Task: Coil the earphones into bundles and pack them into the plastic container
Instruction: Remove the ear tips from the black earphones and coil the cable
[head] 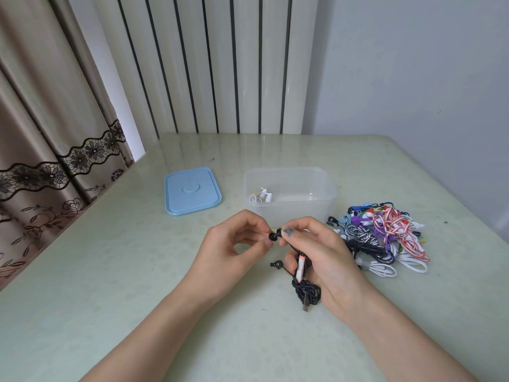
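My left fingers point(265, 235) pinch black earbud point(273, 236); my right fingers point(292, 235) curl round black earphones point(305, 290), coil hanging under right hand point(327, 257), second bud loose at 9 o'clock of it. Plastic container point(327, 208) at 12 o'clock, lid off, white earphones point(261, 195) inside. Blue lid point(191, 191) at 10 o'clock on bench point(110, 285). Earphone pile point(385, 238) at 3 o'clock.
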Tool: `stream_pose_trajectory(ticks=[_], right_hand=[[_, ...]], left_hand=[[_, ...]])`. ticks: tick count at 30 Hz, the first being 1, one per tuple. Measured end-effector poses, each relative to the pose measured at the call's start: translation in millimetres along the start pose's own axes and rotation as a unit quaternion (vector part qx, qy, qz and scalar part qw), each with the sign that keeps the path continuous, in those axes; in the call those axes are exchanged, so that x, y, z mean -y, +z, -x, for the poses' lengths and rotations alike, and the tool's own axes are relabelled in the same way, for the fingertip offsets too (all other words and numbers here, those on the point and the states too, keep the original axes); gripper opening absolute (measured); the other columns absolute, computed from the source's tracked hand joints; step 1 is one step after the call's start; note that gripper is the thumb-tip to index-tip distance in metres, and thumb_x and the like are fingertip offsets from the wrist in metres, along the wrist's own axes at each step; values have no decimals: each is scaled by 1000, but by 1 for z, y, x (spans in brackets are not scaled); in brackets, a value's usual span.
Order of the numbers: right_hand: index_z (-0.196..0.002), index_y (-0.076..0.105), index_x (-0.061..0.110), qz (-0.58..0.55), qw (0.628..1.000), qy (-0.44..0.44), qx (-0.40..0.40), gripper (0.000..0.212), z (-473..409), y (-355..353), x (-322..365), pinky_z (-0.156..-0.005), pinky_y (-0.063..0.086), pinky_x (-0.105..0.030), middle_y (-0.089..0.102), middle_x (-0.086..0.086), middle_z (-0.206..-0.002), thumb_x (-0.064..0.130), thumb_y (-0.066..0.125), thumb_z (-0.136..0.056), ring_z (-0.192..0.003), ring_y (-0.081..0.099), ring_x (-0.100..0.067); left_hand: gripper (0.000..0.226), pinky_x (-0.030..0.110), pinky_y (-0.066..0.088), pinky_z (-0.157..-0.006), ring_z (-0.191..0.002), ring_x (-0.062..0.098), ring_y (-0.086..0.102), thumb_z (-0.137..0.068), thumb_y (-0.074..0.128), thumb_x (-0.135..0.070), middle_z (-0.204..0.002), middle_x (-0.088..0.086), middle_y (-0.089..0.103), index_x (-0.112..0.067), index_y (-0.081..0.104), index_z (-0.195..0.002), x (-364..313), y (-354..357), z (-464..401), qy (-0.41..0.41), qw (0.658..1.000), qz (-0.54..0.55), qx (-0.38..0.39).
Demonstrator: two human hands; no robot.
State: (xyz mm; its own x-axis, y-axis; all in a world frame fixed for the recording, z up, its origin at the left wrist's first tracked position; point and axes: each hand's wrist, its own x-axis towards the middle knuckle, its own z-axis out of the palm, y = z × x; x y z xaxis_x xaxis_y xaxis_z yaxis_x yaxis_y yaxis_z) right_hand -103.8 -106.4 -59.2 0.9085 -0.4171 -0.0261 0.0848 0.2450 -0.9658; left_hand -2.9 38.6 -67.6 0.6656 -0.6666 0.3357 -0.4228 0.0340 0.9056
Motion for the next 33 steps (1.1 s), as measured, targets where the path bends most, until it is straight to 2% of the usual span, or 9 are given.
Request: stream_pose_trajectory(ticks=[5, 9, 15, 24, 33], right_hand=[[-93, 59, 6, -23, 1000, 15, 7, 3, 0, 0, 3, -42, 35, -22, 58, -5, -73, 9, 60, -94, -46, 44, -18], [-87, 56, 8, -39, 998, 34, 25, 8, 2, -1, 6, -42, 34, -22, 56, -5, -69, 10, 59, -94, -46, 43, -16], [-78, 53, 13, -79, 994, 62, 42, 15, 2, -2, 8, -43, 32, -23, 54, -4, -67, 12, 61, -91, -44, 43, -13], [-86, 57, 15, -170, 978, 103, 66, 3, 9, 5, 12, -44, 38, -21, 51, -1, -64, 13, 59, -87, -43, 41, -9], [-75, 52, 16, -224, 965, 125, 63, 13, 11, 7, 12, -43, 34, -19, 47, 2, -61, 12, 61, -84, -41, 37, -6]], left_hand=[[13, 26, 54, -86, -89, 17, 70, -93, 73, -5, -92, -3, 73, -16, 70, -99, -2, 0, 1, 19, 1000, -17, 2], [18, 24, 54, -89, -94, 17, 72, -93, 72, -7, -99, -5, 76, -18, 74, -106, -3, 1, 1, 14, 1000, -18, 17], [18, 25, 54, -92, -98, 18, 73, -92, 72, -6, -102, -2, 77, -16, 74, -107, -4, 1, 1, 6, 999, 23, 30], [16, 27, 55, -89, -93, 20, 73, -84, 75, -15, -96, 8, 78, -15, 77, -99, -7, -1, 0, -4, 990, 135, 51], [16, 27, 55, -89, -93, 20, 73, -84, 75, -12, -97, 15, 78, -6, 73, -99, -6, -1, -1, -17, 982, 178, 64]])
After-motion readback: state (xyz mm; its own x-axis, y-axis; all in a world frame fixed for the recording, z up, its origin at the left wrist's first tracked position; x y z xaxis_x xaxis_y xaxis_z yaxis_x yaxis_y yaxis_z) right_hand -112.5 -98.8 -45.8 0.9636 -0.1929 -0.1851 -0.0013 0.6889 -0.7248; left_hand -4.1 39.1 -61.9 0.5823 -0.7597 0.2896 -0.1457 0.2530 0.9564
